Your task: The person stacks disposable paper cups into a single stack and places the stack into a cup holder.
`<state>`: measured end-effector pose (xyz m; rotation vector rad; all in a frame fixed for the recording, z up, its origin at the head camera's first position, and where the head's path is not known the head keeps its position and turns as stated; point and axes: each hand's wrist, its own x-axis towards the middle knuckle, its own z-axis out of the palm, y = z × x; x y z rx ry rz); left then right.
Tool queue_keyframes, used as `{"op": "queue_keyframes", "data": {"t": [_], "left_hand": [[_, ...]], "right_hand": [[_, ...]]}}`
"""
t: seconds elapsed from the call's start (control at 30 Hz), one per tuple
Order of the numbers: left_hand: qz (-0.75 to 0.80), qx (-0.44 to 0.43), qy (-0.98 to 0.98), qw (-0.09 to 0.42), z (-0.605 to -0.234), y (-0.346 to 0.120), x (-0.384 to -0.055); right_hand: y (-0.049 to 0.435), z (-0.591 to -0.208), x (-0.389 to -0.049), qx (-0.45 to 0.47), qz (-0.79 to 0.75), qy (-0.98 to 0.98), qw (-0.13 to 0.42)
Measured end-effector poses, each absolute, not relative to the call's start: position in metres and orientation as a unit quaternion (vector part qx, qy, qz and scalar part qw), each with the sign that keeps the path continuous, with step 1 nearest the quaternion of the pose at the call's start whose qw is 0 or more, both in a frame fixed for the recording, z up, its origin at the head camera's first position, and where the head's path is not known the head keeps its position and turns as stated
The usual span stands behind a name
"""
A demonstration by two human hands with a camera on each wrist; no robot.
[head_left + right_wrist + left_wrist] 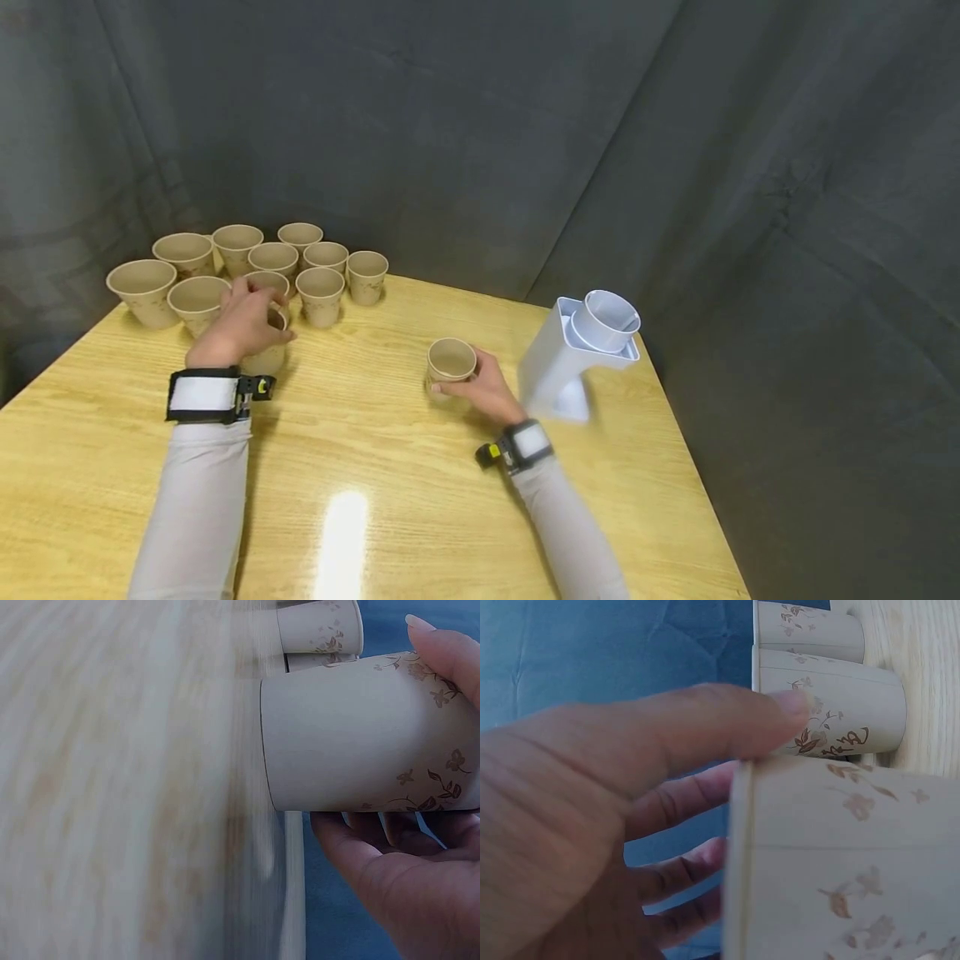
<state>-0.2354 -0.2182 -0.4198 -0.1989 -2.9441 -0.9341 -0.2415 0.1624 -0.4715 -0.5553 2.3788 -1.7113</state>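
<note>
On the left of the table, my left hand [238,325] reaches down over a beige paper cup [264,360] at the front of a group. In the left wrist view, the thumb lies along the side of this cup [855,855] near its rim, and the other fingers pass behind the rim. My right hand [487,387] holds another paper cup [452,360] at mid-table, upright, with thumb and fingers on opposite sides. Brown flower prints show on that cup [360,742] in the right wrist view, its base close over the tabletop.
Several upright paper cups [321,304] stand close together at the back left. A white angular stand [543,367] with a white cylinder [607,321] in its top is right of my right hand. Dark curtains [450,125] hang behind the wooden table [390,500].
</note>
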Motion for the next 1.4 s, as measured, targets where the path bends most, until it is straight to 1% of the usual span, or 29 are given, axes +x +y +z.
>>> {"op": "queue_keyframes", "data": {"t": [0.1, 0.3, 0.43, 0.77, 0.83, 1.0, 1.27, 1.4], "left_hand": [[-0.297, -0.066, -0.952, 0.036, -0.42, -0.218, -0.236], [-0.299, -0.081, -0.947, 0.087, -0.42, -0.216, -0.237], [-0.304, -0.104, -0.94, 0.114, -0.418, -0.216, -0.239], [-0.322, -0.162, -0.918, 0.168, -0.412, -0.204, -0.243], [-0.326, -0.167, -0.915, 0.168, -0.41, -0.199, -0.242], [-0.356, -0.165, -0.908, 0.145, -0.405, -0.184, -0.241], [-0.373, -0.18, -0.897, 0.156, -0.404, -0.164, -0.244], [-0.379, -0.204, -0.889, 0.161, -0.404, -0.153, -0.245]], "right_hand": [[0.162, -0.472, -0.242, -0.186, -0.571, 0.795, 0.083], [0.166, -0.488, -0.254, -0.18, -0.567, 0.799, 0.094], [0.168, -0.495, -0.258, -0.183, -0.564, 0.801, 0.086], [0.167, -0.495, -0.255, -0.189, -0.563, 0.801, 0.07], [0.166, -0.487, -0.251, -0.187, -0.562, 0.801, 0.079], [0.163, -0.467, -0.24, -0.183, -0.565, 0.798, 0.1], [0.163, -0.467, -0.24, -0.18, -0.567, 0.798, 0.095], [0.166, -0.48, -0.249, -0.182, -0.566, 0.799, 0.094]]}}
